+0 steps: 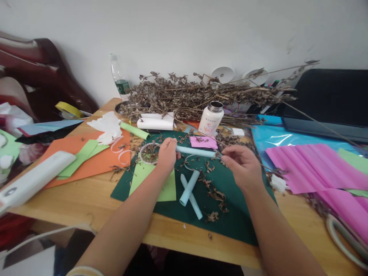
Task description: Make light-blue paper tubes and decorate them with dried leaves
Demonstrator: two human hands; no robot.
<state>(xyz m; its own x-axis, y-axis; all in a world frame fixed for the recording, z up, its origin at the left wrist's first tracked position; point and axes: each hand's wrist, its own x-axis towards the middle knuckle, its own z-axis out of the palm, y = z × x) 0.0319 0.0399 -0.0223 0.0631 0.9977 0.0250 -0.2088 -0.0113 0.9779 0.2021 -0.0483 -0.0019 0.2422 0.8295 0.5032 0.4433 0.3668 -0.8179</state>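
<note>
Indoors, paper tube, wooden table, white wall

– Where is there room?
– On the bare desk, in front on the left, near the edge.
– What is in the way?
– Dry branches block the back. A white bottle stands in front of them. Two blue rolls lie between the arms.
</note>
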